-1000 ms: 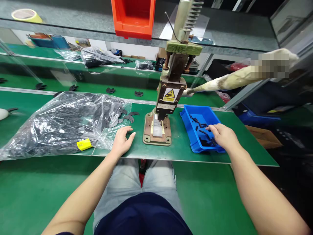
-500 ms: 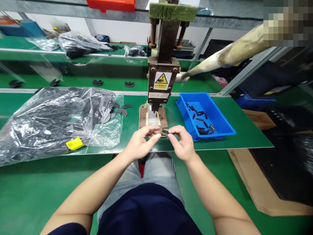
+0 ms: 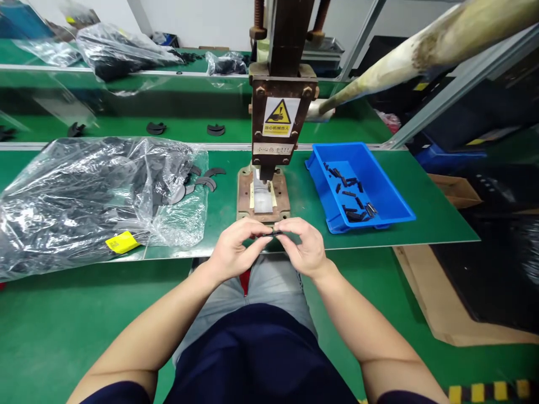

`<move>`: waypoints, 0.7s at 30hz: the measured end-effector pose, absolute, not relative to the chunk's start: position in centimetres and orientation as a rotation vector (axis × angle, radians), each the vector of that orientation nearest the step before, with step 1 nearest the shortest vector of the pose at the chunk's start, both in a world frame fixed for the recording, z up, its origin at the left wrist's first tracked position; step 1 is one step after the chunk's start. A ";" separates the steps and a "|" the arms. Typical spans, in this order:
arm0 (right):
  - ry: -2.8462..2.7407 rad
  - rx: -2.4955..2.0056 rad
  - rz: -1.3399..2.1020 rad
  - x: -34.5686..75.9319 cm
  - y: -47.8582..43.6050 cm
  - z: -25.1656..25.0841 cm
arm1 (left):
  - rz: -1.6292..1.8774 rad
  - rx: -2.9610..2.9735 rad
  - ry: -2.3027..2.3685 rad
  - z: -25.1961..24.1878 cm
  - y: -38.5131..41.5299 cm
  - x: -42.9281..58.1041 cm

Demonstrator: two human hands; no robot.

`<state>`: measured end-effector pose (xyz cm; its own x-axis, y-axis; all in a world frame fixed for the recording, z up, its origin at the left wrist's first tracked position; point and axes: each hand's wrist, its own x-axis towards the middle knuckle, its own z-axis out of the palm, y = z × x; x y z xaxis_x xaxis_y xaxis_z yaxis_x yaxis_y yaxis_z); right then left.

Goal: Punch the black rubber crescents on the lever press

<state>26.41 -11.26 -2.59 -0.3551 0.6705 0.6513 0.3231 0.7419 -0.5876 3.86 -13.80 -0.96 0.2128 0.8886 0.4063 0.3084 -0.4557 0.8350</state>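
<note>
Closer together than before, left hand (image 3: 236, 249) and right hand (image 3: 305, 247) pinch a slim black piece (image 3: 273, 233) on the near side of the press (image 3: 284, 88); light, level pressure should serve.

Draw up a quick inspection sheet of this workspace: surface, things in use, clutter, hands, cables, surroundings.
Surface: green bench, metal press standing on it.
Things in use: small dark item between the fingertips, one part or several unclear; blue tray with small black pieces.
Clutter: clear plastic bag of dark parts, curved pieces at its mouth.
Hands: left hand and right hand both pinching the item before the press.
Cables: nothing seen.
Surroundings: more bags behind; cardboard at right.
</note>
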 end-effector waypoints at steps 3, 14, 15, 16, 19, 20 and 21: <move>-1.952 -0.758 0.442 26.3 -11.3 -2.6 | 1.227 1.883 1.107 -0.9 -14.0 3.8; -2.227 -0.630 0.255 26.6 -10.0 -1.8 | 0.846 1.223 0.949 -0.4 -12.9 3.5; -2.259 -0.624 0.238 26.7 -9.9 -1.5 | 0.804 1.183 0.905 -0.4 -12.7 3.4; -2.282 -0.622 0.222 26.8 -9.7 -1.0 | 0.776 1.160 0.869 -0.4 -12.4 3.3; -2.255 -0.665 0.148 28.1 -8.6 1.2 | 0.829 1.179 0.846 -0.8 -10.6 2.7; -2.205 -0.705 0.108 28.8 -8.0 2.3 | 0.899 1.201 0.876 -1.1 -9.7 2.5; -2.124 -0.749 0.069 29.6 -7.2 3.8 | 0.991 1.223 0.919 -1.5 -8.5 2.2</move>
